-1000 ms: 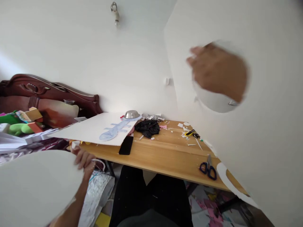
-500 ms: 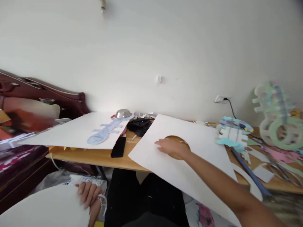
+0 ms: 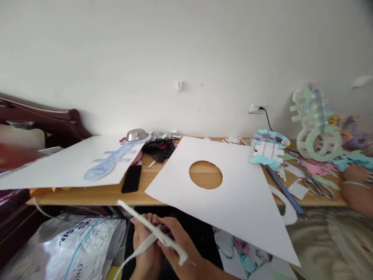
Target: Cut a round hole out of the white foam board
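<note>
Close together over my lap, my left hand (image 3: 144, 243) and my right hand (image 3: 182, 249) are both closed around a long, narrow white strip (image 3: 157, 233). It lies slantwise across them, its upper end pointing to the left. A thinner white band hangs from it down to the left. Whether anything else is between my fingers is hidden. Just beyond my hands, a white board (image 3: 236, 202) with a large oval hole lies on the wooden table (image 3: 101, 196) and overhangs its front edge; bare wood shows through the hole.
At left, another white board (image 3: 72, 159) carries a blue cut-out (image 3: 105, 163) and a metal bowl (image 3: 136, 135). A black phone (image 3: 131, 179) lies between the boards. Scissors (image 3: 319, 186) and paper scraps are at right, near another person's hand (image 3: 357, 177).
My right hand has left the board's hole and come down to my left hand. The large, round-edged white sheet in my left hand no longer shows. Another person's hand appears at right.
</note>
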Tool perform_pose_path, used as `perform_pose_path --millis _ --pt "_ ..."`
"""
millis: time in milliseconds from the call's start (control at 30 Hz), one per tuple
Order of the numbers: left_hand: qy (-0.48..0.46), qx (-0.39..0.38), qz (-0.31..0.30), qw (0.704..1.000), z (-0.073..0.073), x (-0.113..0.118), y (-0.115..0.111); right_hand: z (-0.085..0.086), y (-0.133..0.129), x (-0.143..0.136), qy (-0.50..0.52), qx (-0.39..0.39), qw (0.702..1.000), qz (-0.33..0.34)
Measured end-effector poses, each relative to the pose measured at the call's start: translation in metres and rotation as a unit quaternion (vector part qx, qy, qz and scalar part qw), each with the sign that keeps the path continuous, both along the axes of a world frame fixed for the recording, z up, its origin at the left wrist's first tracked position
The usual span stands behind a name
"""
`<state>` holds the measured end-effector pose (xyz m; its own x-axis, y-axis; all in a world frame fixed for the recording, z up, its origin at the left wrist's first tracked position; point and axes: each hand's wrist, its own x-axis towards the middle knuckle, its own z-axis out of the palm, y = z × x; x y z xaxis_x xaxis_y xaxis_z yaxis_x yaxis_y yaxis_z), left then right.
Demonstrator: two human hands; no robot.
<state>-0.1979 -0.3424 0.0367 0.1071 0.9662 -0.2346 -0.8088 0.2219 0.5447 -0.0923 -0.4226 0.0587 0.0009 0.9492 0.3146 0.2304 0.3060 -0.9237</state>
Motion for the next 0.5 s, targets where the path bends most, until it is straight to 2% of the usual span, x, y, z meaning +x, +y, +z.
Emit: perform_pose_path --millis 33,100,200,267,333,400,433,500 --pt "0.076 -0.051 0.021 0.996 0.01 0.004 -0.008 0.005 0.001 -0.001 0.027 -0.021 0.999 -0.027" --pt "0.143 -0.09 0.044 0.985 0.027 0.009 -0.019 0.016 0.002 -0.002 0.057 -0.048 0.996 -0.054" --pt "0.138 -0.075 0.002 0.988 0.041 0.004 -0.017 0.031 0.006 0.004 0.087 -0.082 0.992 -0.049" --pt "0.122 -0.061 -0.035 0.99 0.043 -0.008 -0.007 0.039 0.012 0.016 0.135 -0.147 0.98 0.001" --pt "0.13 -0.058 -0.044 0.989 0.043 -0.024 0.003 0.044 0.019 0.035 0.178 -0.23 0.953 0.081" --pt "0.16 -0.058 -0.058 0.984 0.041 -0.038 0.011 0.047 0.025 0.053 0.151 -0.271 0.94 0.141" --pt "0.176 -0.056 -0.071 0.98 0.04 -0.044 0.013 0.047 0.028 0.06 0.138 -0.278 0.939 0.148" --pt "0.188 -0.029 -0.095 0.977 0.038 -0.049 0.013 0.047 0.032 0.065 0.163 -0.254 0.948 0.1"
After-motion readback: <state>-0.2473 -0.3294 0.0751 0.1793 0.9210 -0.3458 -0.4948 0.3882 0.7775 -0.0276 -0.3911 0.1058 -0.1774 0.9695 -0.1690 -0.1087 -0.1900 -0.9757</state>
